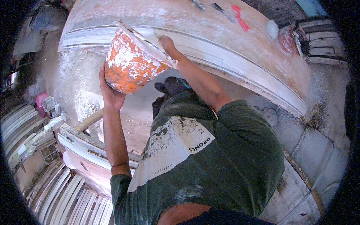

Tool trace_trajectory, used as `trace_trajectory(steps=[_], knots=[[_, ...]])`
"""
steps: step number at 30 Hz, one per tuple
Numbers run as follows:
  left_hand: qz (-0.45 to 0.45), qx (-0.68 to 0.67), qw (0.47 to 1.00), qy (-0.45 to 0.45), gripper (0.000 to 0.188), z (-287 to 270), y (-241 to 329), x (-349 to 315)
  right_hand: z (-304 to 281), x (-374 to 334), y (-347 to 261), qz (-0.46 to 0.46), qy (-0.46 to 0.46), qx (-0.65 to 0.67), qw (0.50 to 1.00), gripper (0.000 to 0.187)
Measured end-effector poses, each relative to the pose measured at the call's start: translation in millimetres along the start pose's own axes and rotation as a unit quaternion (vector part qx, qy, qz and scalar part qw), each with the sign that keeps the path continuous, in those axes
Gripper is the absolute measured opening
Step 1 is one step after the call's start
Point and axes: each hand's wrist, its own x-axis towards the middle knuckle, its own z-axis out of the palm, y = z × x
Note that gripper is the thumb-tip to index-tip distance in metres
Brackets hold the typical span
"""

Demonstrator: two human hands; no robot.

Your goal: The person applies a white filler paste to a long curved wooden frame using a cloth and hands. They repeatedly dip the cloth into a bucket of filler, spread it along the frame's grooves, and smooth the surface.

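A dark green shirt (pixel 232 157) fills six o'clock, while toward eleven I see the left hand (pixel 111 96) clasping a tilted, white-smeared orange bucket (pixel 131 62) low down, the right hand (pixel 168 44) near its mouth, grip unclear, probably working there, which calls for steady support next.

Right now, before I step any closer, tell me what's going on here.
A person is holding up an orange bucket splattered with white, tilted on its side by the near edge of a long table. The left hand supports it low down, near its base; the right hand is by its mouth, but whether it grips anything is unclear. A red object lies farther back on the table.
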Motion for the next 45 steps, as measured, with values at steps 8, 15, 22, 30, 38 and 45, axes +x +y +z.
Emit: trace_trajectory(steps=[8,15,22,30,38,45], knots=[[-0.030,0.032,0.998,-0.039,0.059,131.8,-176.3,-71.0,-211.4,-107.4,72.3,0.032,-0.014,0.167,0.985,0.027],[-0.080,0.057,0.990,-0.105,0.062,265.0,-344.0,-153.0,-449.4,-255.4,93.1,0.162,-0.080,0.601,0.779,0.033],[-0.145,0.082,0.969,-0.184,0.061,377.6,-517.2,-209.9,-673.7,-389.2,159.8,0.157,0.056,0.581,0.797,0.035],[-0.249,0.024,0.937,-0.242,0.068,504.4,-722.4,-256.2,-931.0,-515.4,214.7,0.150,0.256,0.476,0.828,0.038],[-0.358,0.018,0.896,-0.263,0.064,625.6,-869.9,-287.0,-1132.5,-616.6,237.0,0.163,0.340,0.409,0.831,0.041],[-0.299,-0.082,0.915,-0.259,0.059,598.6,-883.3,-258.9,-1115.6,-578.7,220.1,0.177,0.274,0.430,0.842,0.043]])
